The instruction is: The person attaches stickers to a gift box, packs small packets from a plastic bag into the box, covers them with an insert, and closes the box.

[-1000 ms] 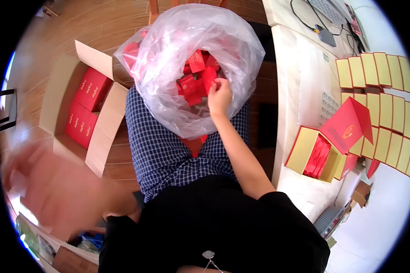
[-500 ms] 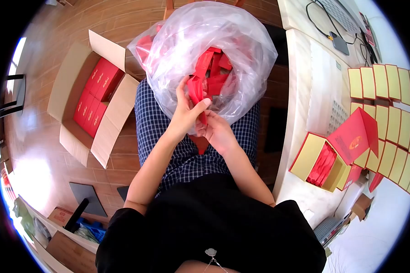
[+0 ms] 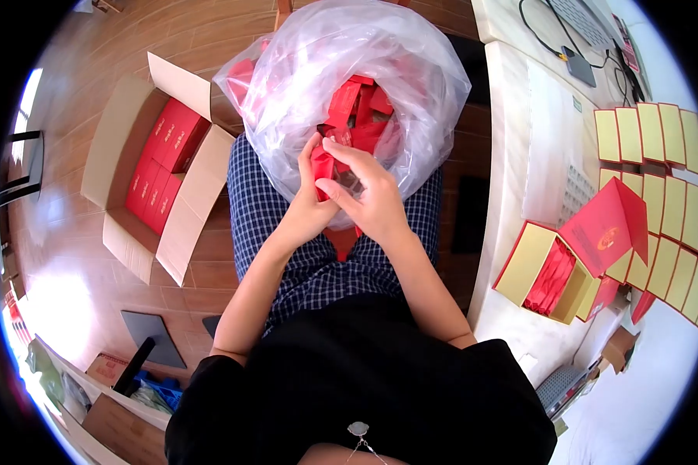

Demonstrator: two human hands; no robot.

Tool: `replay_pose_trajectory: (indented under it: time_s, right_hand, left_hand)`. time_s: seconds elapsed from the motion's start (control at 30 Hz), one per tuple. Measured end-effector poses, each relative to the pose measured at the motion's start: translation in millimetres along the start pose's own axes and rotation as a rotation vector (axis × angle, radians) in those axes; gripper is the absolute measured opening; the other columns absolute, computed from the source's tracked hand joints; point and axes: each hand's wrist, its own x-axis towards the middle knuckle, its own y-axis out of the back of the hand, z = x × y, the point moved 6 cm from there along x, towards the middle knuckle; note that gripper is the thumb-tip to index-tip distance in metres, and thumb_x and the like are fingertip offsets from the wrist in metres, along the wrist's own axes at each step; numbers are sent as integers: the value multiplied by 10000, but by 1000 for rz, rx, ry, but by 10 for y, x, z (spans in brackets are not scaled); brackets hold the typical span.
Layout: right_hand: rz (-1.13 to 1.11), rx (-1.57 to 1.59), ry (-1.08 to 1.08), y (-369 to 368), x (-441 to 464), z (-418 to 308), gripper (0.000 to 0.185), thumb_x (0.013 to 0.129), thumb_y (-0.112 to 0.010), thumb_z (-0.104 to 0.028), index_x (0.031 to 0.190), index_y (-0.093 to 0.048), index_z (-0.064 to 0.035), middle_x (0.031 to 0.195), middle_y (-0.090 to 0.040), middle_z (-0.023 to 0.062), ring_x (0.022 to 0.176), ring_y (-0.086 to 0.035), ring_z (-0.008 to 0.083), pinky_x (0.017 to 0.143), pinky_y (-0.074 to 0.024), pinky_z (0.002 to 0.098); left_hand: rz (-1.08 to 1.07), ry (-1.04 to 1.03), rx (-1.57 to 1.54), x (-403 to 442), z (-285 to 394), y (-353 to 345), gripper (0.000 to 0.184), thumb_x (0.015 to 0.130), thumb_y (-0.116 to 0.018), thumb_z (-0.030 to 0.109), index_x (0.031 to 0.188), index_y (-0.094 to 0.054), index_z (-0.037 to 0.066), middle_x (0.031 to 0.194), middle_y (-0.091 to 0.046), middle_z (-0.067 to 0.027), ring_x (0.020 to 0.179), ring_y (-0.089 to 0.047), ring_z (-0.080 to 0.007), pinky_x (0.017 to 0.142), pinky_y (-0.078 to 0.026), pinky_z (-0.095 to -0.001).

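A small red packet [image 3: 323, 166] is held over the near rim of a clear plastic bag [image 3: 287, 124]. My left hand [image 3: 309, 208] grips it from the left, fingers wrapped behind it. From the right, my right hand [image 3: 376, 194] closes on the same packet, with the index finger at its top and the thumb lower down. Some fingertips are hidden behind the packet. Inside the bag, just beyond my hands, lie several more red packets [image 3: 345, 102]. The bag rests at my lap, over blue checked trousers [image 3: 260, 225].
An open carton [image 3: 120, 147] holding several red boxes [image 3: 180, 138] stands on the floor at left. On the white table [image 3: 492, 256] at right, an open red-and-gold box [image 3: 520, 267] contains red packets [image 3: 552, 283]. Beyond it are rows of yellow-lined boxes [image 3: 650, 136] and a cable.
My right hand has risen from below the packet to its right side, index finger and thumb now against it. The packet sits a little further left, in my left hand.
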Motion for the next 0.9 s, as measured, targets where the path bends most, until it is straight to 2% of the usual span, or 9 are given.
replay_pose_trajectory:
  time_s: [0.1,0.33,0.4,0.47,0.53,0.67,0.8,0.83,0.9]
  right_hand:
    - [107,-63,105,83,42,-35,301,752,-747,-114,1000,-648,25,1035,-674,159,980,-643,310,860,-517,382]
    - [129,-138,208,41,88,47,129,839,-645,-85,913,-666,18,922,-688,151,859,-668,300,774,-534,365]
    - [111,65,-74,-14,186,329,155,911,-543,-83,901,-662,16,894,-688,140,822,-674,262,734,-532,334]
    - [283,364,-270,-84,360,906,193,951,-491,-124,1022,-607,13,902,-679,139,823,-662,195,731,-513,325]
    - [370,46,-522,-143,474,1635,336,920,-564,-216,1139,-537,37,959,-667,154,872,-646,249,795,-498,349]
    - [284,99,-862,-566,581,2794,458,819,-687,-227,1116,-534,86,980,-654,200,919,-642,282,819,-488,380]
    - [376,-126,-645,-232,550,2078,304,779,-684,-127,1040,-604,7,977,-634,197,930,-614,348,831,-478,416]
    - [494,-388,-304,-130,497,1811,225,791,-654,-100,1002,-624,-26,892,-643,173,862,-619,365,786,-483,430]
    - [513,-398,-212,33,310,1510,195,801,-652,-110,975,-633,-25,872,-641,165,843,-619,362,766,-483,423]
  left_hand:
    - [-20,-78,203,-22,85,-62,925,814,-590,-24,1495,19,117,1429,-300,-148,1319,-346,-253,1078,-313,-384]
    - [50,-150,293,25,-2,-69,867,814,-635,31,1467,-68,84,1399,-340,-237,1321,-375,-303,1073,-321,-384]
    - [170,-121,306,63,-102,71,812,814,-644,46,1448,-136,72,1341,-386,-206,1236,-445,-288,1036,-358,-385]
    - [268,36,64,52,-155,155,753,831,-661,80,1424,-197,76,1112,-482,-87,960,-520,-163,867,-450,-307]
    - [299,33,42,27,-154,210,745,845,-669,113,1424,-203,82,1042,-496,-58,891,-518,-119,805,-452,-266]
    - [292,61,-48,-30,-187,263,747,853,-671,135,1429,-199,86,1045,-503,-57,865,-519,-117,790,-452,-265]
    - [316,106,-130,-61,-254,344,736,856,-667,125,1430,-208,89,1065,-509,-63,886,-532,-132,790,-462,-275]
    - [328,71,-107,-60,-240,375,738,853,-669,119,1429,-209,85,1071,-509,-65,899,-534,-137,799,-463,-278]
    - [343,-11,-42,-29,-289,437,748,843,-676,103,1428,-209,78,1089,-503,-72,936,-531,-150,828,-468,-285]
